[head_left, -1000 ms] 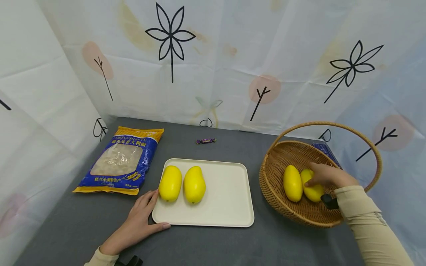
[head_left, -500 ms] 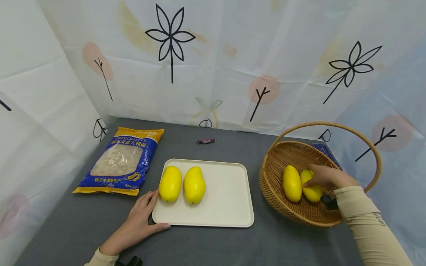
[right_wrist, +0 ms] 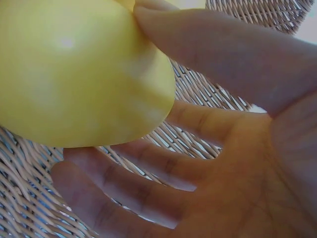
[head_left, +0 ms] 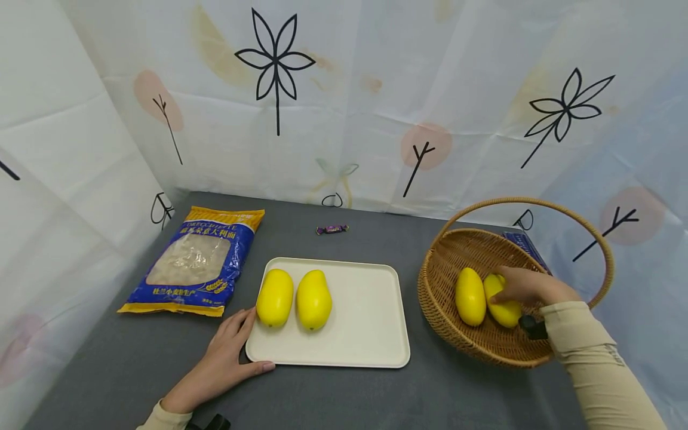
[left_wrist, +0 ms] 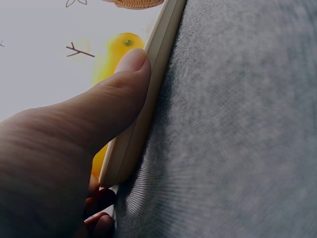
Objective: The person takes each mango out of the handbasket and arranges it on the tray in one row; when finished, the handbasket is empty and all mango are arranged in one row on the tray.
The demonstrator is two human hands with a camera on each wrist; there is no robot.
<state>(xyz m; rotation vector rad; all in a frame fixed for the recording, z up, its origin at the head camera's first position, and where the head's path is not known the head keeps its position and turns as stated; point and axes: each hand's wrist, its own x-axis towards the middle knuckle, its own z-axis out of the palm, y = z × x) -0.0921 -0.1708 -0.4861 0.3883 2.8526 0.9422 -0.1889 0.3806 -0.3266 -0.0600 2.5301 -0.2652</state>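
My left hand [head_left: 226, 355] spreads around the near left corner of a cream tray [head_left: 371, 316], its thumb [left_wrist: 131, 74] touching the near rim and its fingers at the left side. Two yellow mangoes stand side by side on the tray: the left mango [head_left: 275, 298] and the right mango [head_left: 314, 301]. Inside a wicker basket [head_left: 443, 298], my right hand [head_left: 532, 283] holds a mango [head_left: 505, 310]; the right wrist view has the thumb over this mango [right_wrist: 74, 74] and fingers beneath. Another mango [head_left: 470, 297] lies just left of it.
A blue and yellow pasta bag [head_left: 188, 263] lies left of the tray. Behind the tray is a small purple wrapped candy [head_left: 332, 229]. The basket's tall handle [head_left: 537, 202] arches over the right hand. Partly hidden behind the basket is a dark blue packet [head_left: 524, 243].
The right hand has shifted very slightly around its mango, which stays in the basket. My left hand and the tray look still.
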